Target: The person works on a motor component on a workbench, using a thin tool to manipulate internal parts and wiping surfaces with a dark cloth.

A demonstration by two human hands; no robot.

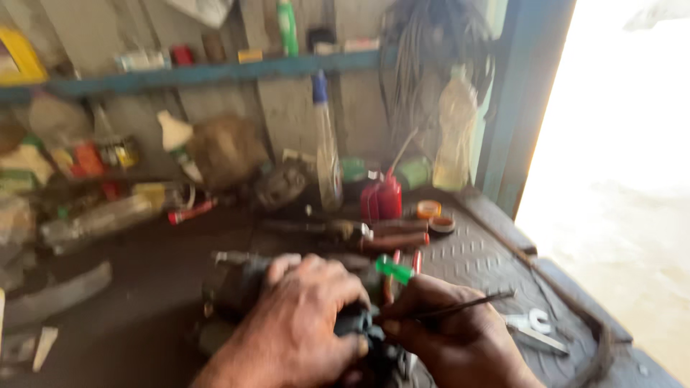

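Head view — dark metal part (359, 323) under left hand (298, 323) fingers, right hand (453, 338) fingers pinching thin rod (460, 305).

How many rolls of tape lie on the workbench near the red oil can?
2: an orange tape roll just right of the red oil can, and a darker tape roll beside it, slightly nearer. The blur and clutter may hide others.

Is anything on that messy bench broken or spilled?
No spill or break shows, though the picture is blurred. The bench is cluttered: a red oil can stands upright among loose tools. The left hand grips a dark, grimy part, while the right hand holds a thin rod to it.
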